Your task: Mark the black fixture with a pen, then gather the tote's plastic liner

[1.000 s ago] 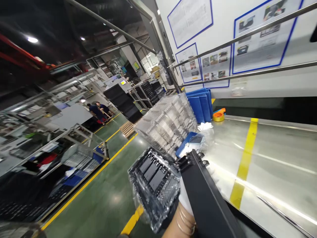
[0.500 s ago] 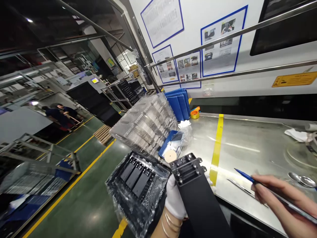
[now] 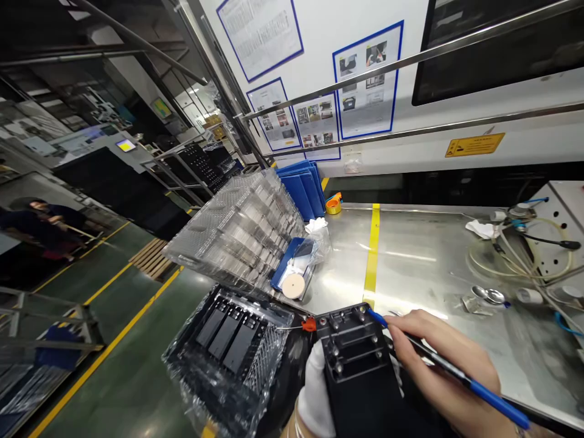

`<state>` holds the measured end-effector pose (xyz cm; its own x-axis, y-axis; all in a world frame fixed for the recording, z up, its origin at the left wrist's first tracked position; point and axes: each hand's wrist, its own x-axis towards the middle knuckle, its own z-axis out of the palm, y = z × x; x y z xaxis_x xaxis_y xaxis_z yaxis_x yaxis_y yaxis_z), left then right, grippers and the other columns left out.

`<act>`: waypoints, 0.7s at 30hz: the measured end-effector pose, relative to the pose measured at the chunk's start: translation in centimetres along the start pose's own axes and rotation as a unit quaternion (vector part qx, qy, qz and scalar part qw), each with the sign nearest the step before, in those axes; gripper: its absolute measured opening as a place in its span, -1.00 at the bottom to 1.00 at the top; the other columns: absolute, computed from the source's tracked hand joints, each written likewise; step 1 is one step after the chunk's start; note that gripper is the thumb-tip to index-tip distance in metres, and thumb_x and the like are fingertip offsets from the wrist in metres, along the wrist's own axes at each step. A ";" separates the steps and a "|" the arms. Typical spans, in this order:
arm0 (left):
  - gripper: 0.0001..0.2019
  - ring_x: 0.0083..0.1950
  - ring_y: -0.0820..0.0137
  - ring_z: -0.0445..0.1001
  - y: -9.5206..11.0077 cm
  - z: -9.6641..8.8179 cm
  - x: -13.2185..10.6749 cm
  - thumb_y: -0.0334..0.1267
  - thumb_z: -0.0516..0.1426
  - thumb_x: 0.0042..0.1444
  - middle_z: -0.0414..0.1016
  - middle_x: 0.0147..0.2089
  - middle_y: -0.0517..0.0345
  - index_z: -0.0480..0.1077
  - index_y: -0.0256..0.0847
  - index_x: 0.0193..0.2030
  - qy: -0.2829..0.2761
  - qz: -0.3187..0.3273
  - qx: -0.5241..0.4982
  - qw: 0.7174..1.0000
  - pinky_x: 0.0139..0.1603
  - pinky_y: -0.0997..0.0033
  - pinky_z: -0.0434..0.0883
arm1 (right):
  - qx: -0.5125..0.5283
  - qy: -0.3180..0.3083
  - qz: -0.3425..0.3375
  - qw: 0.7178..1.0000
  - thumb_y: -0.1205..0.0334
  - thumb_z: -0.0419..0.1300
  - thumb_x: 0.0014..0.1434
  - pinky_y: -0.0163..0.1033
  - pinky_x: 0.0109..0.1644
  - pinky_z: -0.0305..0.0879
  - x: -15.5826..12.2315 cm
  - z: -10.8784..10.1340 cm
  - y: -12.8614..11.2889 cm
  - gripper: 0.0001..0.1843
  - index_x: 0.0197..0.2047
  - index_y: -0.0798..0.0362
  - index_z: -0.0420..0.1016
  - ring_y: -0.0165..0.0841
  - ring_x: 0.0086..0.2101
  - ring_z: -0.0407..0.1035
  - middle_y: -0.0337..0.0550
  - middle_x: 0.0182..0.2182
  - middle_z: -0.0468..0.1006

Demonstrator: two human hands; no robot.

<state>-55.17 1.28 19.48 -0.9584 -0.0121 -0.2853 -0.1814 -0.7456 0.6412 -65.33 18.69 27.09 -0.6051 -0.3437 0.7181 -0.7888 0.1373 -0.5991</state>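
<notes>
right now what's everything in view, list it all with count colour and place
flat black plastic part with screw holes: one, black, bottom centre, in left grip
blue-handled thin tool: one, blue, in right grip, tip at part's top corner
stacked clear plastic trays: one stack, clear, tilted, bench's left end
bagged tray of black parts: one, black, lower left
blue flat tray: one, blue, holding a round disc
upright blue bins: several, blue, by wall
yellow tape roll: one, yellow-orange
steel bench: one, yellow stripe
left hand: white glove
right hand: bare

Head view, close, down onto steel bench (image 3: 438,267)
</notes>
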 end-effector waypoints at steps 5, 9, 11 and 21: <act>-0.25 0.58 -0.10 0.22 0.4 0.2 0.0 0.41 0.26 0.08 0.61 0.34 -0.06 0.67 -0.18 0.15 -0.012 0.011 0.034 0.999 0.71 -0.04 -0.07 | 0.003 -0.025 0.004 1.000 0.37 0.23 0.41 -0.44 -0.15 0.52 0.1 0.3 0.3 -0.86 -0.03 -0.03 0.58 -0.48 -0.28 0.60 -0.24 -0.32 0.64; -0.25 0.61 -0.09 0.17 1.1 1.1 0.4 0.41 0.28 0.07 0.53 0.42 -0.01 0.63 -0.13 0.20 -0.058 -0.002 0.005 0.998 0.70 -0.03 -0.07 | 0.009 -0.026 0.007 1.000 0.37 0.23 0.41 -0.45 -0.20 0.53 0.7 -0.1 -0.3 -0.87 -0.11 -0.06 0.57 -0.47 -0.34 0.60 -0.26 -0.35 0.65; -0.27 0.60 -0.07 0.21 1.0 1.4 0.6 0.38 0.29 0.09 0.56 0.39 -0.03 0.64 -0.14 0.19 -0.078 -0.004 -0.022 0.997 0.71 -0.01 -0.07 | 0.009 -0.011 -0.002 1.000 0.37 0.23 0.40 -0.45 -0.24 0.53 0.8 -0.3 -0.6 -0.87 -0.13 -0.06 0.57 -0.46 -0.37 0.59 -0.26 -0.38 0.65; -0.32 0.54 0.01 0.31 0.6 1.6 1.4 0.22 0.15 0.28 0.59 0.35 -0.10 0.58 -0.31 0.26 -0.098 0.003 -0.081 0.992 0.69 0.08 -0.04 | 0.013 -0.028 -0.007 0.999 0.37 0.25 0.38 -0.48 -0.19 0.53 0.8 0.0 -0.5 -0.86 -0.09 -0.06 0.57 -0.48 -0.34 0.60 -0.28 -0.36 0.65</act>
<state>-56.97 1.91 20.57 -0.9867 0.1018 -0.1271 -0.1533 -0.8438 0.5143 -65.43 18.36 28.01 -0.5864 -0.3970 0.7061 -0.7938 0.1081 -0.5985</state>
